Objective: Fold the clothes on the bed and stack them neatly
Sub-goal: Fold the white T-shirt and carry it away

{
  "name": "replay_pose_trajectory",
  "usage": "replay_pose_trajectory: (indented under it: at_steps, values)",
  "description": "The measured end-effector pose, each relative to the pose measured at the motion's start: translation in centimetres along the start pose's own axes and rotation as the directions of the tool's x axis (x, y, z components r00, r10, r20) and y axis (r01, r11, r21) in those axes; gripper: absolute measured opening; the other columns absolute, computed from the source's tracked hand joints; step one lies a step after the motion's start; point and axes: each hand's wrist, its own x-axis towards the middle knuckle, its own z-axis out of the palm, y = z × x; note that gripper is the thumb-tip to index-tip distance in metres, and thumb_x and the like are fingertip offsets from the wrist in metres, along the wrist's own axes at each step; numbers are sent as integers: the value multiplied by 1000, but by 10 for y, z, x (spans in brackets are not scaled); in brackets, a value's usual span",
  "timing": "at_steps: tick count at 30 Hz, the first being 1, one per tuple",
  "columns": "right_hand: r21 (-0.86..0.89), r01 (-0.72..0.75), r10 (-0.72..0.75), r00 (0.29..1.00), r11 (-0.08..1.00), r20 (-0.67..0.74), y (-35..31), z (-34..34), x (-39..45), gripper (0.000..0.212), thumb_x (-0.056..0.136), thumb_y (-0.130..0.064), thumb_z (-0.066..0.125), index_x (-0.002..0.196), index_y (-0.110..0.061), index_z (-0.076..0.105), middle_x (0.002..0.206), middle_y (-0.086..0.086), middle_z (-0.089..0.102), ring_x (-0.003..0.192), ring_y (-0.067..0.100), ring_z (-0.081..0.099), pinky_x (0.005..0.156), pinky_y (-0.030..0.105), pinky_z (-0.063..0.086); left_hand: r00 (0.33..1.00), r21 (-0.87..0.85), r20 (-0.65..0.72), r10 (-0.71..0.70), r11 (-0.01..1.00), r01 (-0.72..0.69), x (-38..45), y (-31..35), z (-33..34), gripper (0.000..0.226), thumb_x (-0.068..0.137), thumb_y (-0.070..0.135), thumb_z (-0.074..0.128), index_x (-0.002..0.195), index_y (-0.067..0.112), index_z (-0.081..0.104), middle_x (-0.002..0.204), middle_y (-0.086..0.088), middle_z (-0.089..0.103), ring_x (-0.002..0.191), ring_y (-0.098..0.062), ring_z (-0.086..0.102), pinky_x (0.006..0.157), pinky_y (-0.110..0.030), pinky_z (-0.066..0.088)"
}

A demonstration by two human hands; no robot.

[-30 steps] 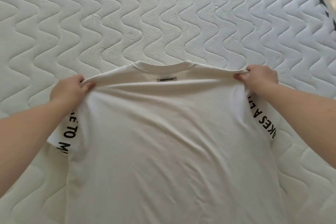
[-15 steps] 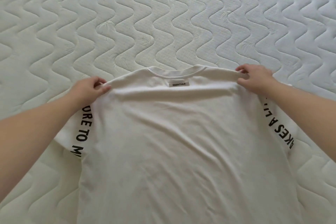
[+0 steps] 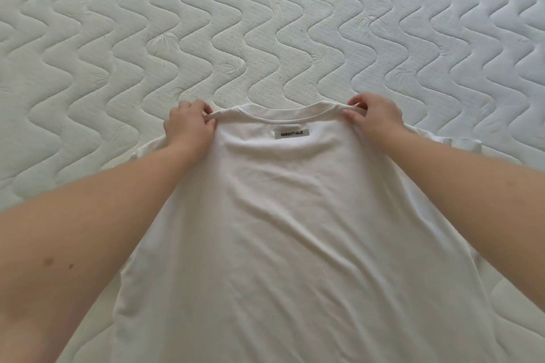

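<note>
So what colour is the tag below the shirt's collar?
Grey tag with dark lettering; head view.

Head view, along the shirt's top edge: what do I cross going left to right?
Bare mattress → left hand pinching the shoulder edge → white T-shirt collar with the label just below → right hand pinching the other shoulder edge → mattress again.

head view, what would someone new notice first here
A white t-shirt lies spread over the quilted mattress, filling the lower middle. The left hand and right hand pinch its top edge on either side of the collar. A small label sits just below the neckline.
</note>
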Motion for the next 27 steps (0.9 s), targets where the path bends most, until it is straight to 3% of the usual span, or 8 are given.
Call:
replay_pose_trajectory:
  at_steps: [4,8,13,16,18,21,23,27]
  values:
    - [-58,66,-67,998,996,-8,37,-24,-15,36,94,-35,61,127,-22,60,124,4,64,123,27,50,105,44,35,970,17,-101,221,975,-220,-26,16,11,45,91,25,60,134,17,51,137,-12,47,129,-32,39,107,-43,28]
    - [-149,7,-27,990,989,-137,94,-56,-39,37,97,-30,55,132,-20,58,135,10,58,128,33,44,107,42,29,873,34,28,488,872,-488,-59,60,31,55,92,26,57,145,20,42,152,-5,37,143,-25,29,114,-39,18]
    - [80,-383,390,915,920,-106,170,-93,-71,46,101,-38,45,143,-20,44,143,12,49,131,33,43,111,44,32,678,109,266,686,677,-728,-97,137,66,64,99,41,46,155,28,19,164,2,11,151,-17,4,118,-35,1]
    - [99,-466,469,883,879,-12,197,-102,-89,60,93,-43,60,142,-14,44,134,15,53,122,31,51,105,41,39,607,92,376,700,624,-776,-115,183,87,66,100,49,39,156,30,9,165,3,0,151,-16,-2,120,-37,0]
    - [181,-465,461,885,866,67,204,-104,-97,62,85,-41,71,136,-15,49,114,10,60,100,22,58,84,31,46,584,61,435,685,625,-778,-125,211,99,70,99,53,40,156,31,7,165,3,-4,151,-17,-5,121,-38,1]
    - [343,-482,462,875,806,145,205,-103,-100,40,80,-37,78,112,-19,61,90,-3,60,80,12,56,61,23,40,576,40,485,658,641,-766,-136,248,115,79,94,61,44,156,32,4,165,4,-7,151,-18,-7,121,-40,1]
    - [405,-463,442,884,788,150,203,-99,-100,38,77,-35,80,104,-19,60,95,-1,61,85,14,57,60,23,40,588,40,508,630,664,-746,-139,264,125,89,90,67,45,157,29,0,165,4,-8,151,-19,-7,121,-43,0]
    - [440,-486,461,871,755,172,192,-91,-99,74,74,-41,82,134,-16,45,120,1,56,109,19,56,88,33,48,622,89,523,582,689,-719,-143,264,145,96,85,77,34,154,30,-13,162,6,-22,149,-18,-20,120,-46,-9]
